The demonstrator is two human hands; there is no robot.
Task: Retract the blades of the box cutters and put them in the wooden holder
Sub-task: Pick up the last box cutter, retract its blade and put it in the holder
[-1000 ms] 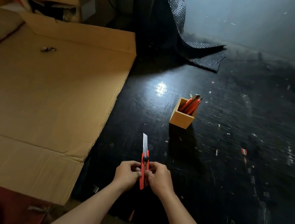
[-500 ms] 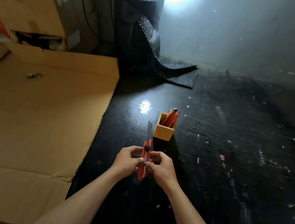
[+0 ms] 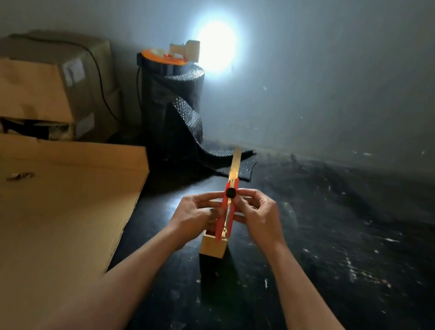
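Here, nearest to me, two bare forearms reach forward over the dark, scuffed black floor (image 3: 339,257). My left hand (image 3: 196,213) and my right hand (image 3: 258,217) are both closed around the red plastic box cutter (image 3: 225,218), one on each side of its handle, fingertips pinching it near the round black knob. The cutter stands nearly upright in front of me, and its long metal blade (image 3: 236,162) is extended, pointing up and away past the hands.

Just below the hands sits the small square wooden holder (image 3: 212,246) on the floor; the cutter's lower end overlaps the holder's top edge in my view, and I cannot tell whether it is touching it or hanging in front of it. What the holder contains is hidden by my hands.

To the left lies a large flat sheet of brown corrugated cardboard (image 3: 37,221). Beyond it stands a taped brown cardboard box (image 3: 51,85). Further back a roll of black textured matting (image 3: 172,99) stands upright against the grey wall (image 3: 341,70), partly unrolled across the floor, with a bright lamp (image 3: 216,46) glaring above it.
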